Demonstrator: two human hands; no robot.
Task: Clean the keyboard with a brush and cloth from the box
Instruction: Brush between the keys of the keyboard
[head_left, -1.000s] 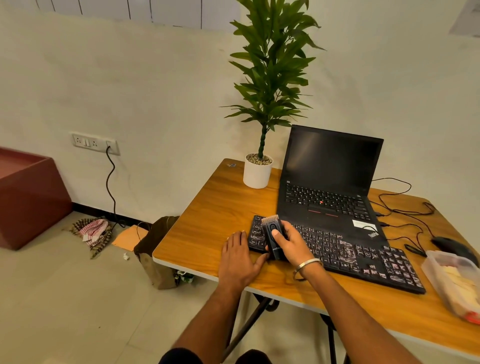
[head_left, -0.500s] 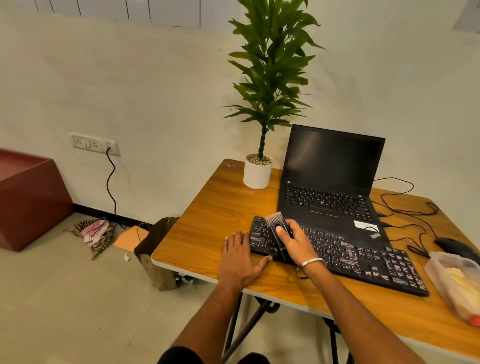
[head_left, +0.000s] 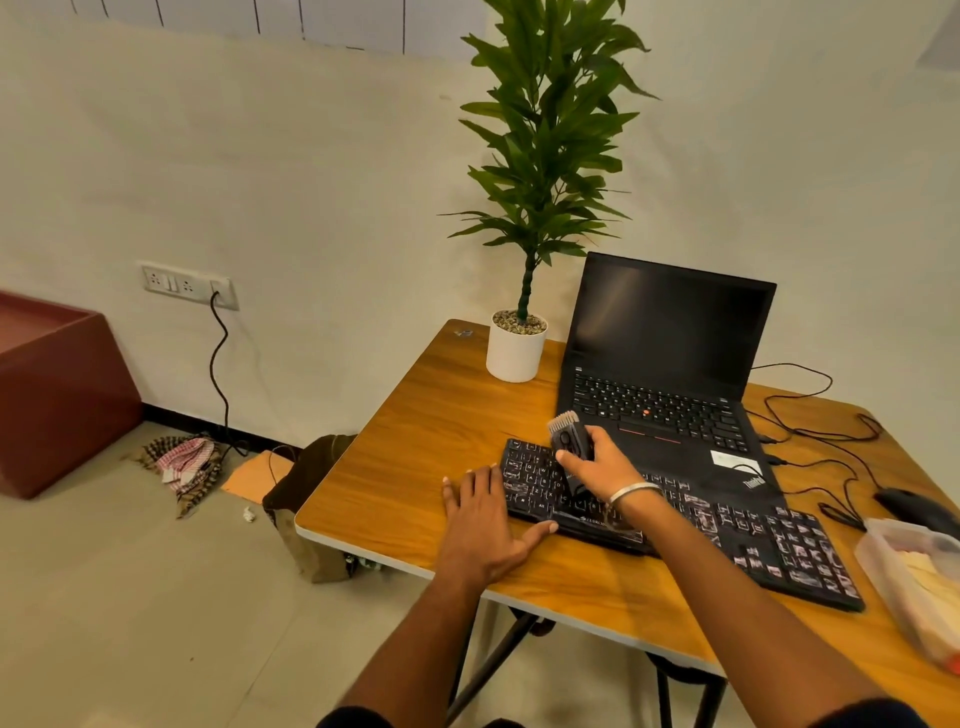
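Note:
A black external keyboard (head_left: 737, 535) lies slanted across the wooden table (head_left: 415, 447), in front of an open black laptop (head_left: 665, 364). My right hand (head_left: 602, 465) is shut on a dark brush (head_left: 567, 441) with pale bristles that point up and away, held over the keyboard's left end. My left hand (head_left: 485, 519) lies flat with fingers spread on the table, touching the keyboard's left edge. A clear plastic box (head_left: 914, 582) with a pale cloth inside stands at the right edge.
A potted plant in a white pot (head_left: 515, 351) stands behind the keyboard at the left. A black mouse (head_left: 906, 506) and loose cables (head_left: 810, 431) lie at the right. A brown bag (head_left: 306, 499) and a checked rag (head_left: 184, 462) are on the floor.
My right hand has shifted the brush to the right along the keyboard's left end and lifted the bristles. My left hand has stayed flat at the keyboard's edge.

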